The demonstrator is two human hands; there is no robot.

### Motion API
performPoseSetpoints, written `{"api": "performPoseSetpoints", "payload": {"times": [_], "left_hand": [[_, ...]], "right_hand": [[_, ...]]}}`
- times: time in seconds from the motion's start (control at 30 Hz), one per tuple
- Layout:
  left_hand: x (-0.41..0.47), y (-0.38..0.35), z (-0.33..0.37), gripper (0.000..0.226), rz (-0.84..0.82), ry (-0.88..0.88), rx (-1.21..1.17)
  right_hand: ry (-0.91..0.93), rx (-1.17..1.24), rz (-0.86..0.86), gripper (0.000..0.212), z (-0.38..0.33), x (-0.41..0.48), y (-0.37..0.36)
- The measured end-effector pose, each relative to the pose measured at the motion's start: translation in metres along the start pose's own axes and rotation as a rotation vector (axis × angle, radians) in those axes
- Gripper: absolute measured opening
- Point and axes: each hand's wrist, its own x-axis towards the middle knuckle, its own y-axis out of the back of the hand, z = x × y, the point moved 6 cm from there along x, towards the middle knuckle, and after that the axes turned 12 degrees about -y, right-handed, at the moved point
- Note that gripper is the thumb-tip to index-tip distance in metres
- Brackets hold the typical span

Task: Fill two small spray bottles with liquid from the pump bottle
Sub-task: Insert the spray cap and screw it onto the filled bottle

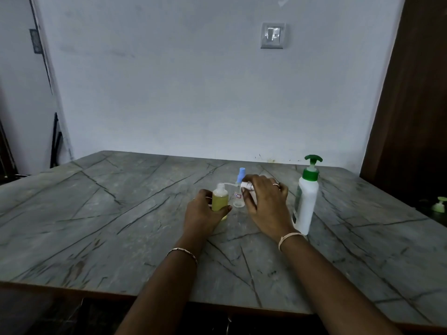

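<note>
My left hand (202, 212) grips a small clear bottle (220, 199) holding yellow-green liquid; it stands upright on the table with its neck uncovered. My right hand (264, 201) holds a white spray cap (247, 186), whose thin dip tube (229, 183) points left toward that bottle's neck. Behind the cap stands a second small clear bottle (239, 197) with a blue spray top and a small label. A white pump bottle (306, 201) with a green pump head stands upright just right of my right hand.
Everything rests on a grey marble-patterned table (121, 213) set against a pale wall. A small pale green object (439, 206) sits off the table's right edge. A dark wooden panel (411, 105) rises on the right.
</note>
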Motion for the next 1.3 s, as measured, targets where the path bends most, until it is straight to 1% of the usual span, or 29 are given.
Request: {"api": "performPoseSetpoints", "payload": {"times": [0.07,0.1,0.2,0.23,0.3,0.4,0.43,0.53,0.67,0.77,0.87,1.07,1.3], "left_hand": [[-0.001,0.001,0.0,0.057,0.003,-0.004,-0.004],[-0.001,0.002,0.0,0.057,0.005,-0.007,-0.006],[-0.001,0.002,0.001,0.056,-0.009,-0.014,-0.008],[0.0,0.002,0.001,0.055,-0.012,-0.013,-0.013],[0.001,0.002,0.001,0.054,-0.012,-0.014,-0.021],[0.002,0.001,0.001,0.054,-0.019,-0.016,-0.019],[0.003,0.001,0.001,0.055,-0.022,-0.015,-0.016],[0.005,-0.001,0.0,0.056,-0.035,-0.015,-0.01],[0.006,-0.002,0.0,0.057,-0.042,-0.026,0.001],[0.005,-0.002,0.0,0.058,-0.054,-0.034,0.02],[0.006,-0.002,-0.001,0.058,-0.068,-0.034,0.018],[0.007,-0.003,-0.003,0.056,-0.081,-0.007,0.001],[0.007,-0.005,-0.004,0.058,-0.095,-0.016,0.009]], "right_hand": [[-0.038,0.127,0.024,0.03,-0.003,0.006,0.006],[-0.062,0.214,0.034,0.027,-0.003,0.009,0.009],[-0.141,0.531,0.097,0.007,-0.001,0.019,0.016],[-0.186,0.647,0.108,0.003,0.0,0.023,0.016],[-0.308,0.833,0.117,0.006,0.003,0.029,0.013],[-0.521,1.036,0.125,0.007,0.008,0.036,0.002],[-0.566,1.079,0.129,0.007,0.009,0.037,-0.001],[-0.597,1.129,0.135,0.01,0.011,0.034,-0.009],[-0.579,1.085,0.147,0.012,0.014,0.027,-0.013],[-0.526,1.031,0.177,0.015,0.011,0.028,-0.005],[-0.486,1.052,0.195,0.019,0.008,0.026,0.002],[-0.505,1.144,0.163,0.024,0.011,0.024,0.004],[-0.463,1.165,0.135,0.025,0.008,0.025,0.007]]}}
